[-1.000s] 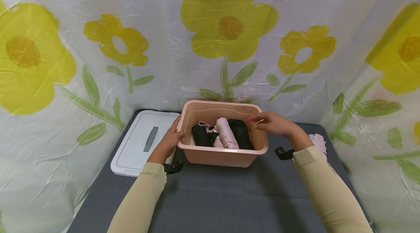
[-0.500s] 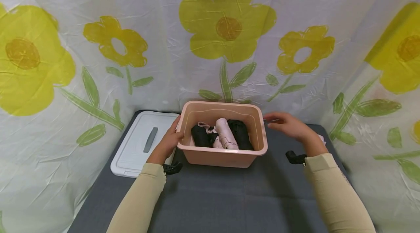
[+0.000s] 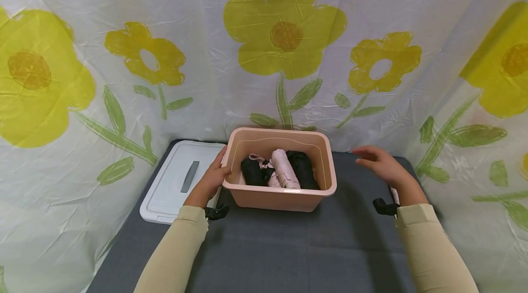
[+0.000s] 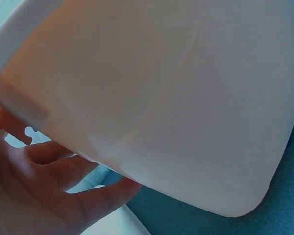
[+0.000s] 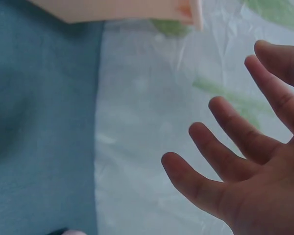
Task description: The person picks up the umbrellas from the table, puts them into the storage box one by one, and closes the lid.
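Observation:
A salmon-pink plastic storage bin stands on the dark table, without a lid. Inside it lie a rolled pale pink bundle that looks like a folded umbrella, a black bundle to its right and another black bundle to its left. A pink strap loop shows between them. My left hand holds the bin's left end at the rim; in the left wrist view its fingers lie against the outer wall. To the right of the bin, my right hand hovers with spread fingers, holding nothing.
A white lid with a grey handle lies on the dark grey tabletop, left of the bin. A bit of pale pink fabric shows behind the right wrist. A flower-printed curtain hangs close behind the table.
My right hand has moved from over the bin's right rim outward to the right, away from it. The left hand and the bin stay in place.

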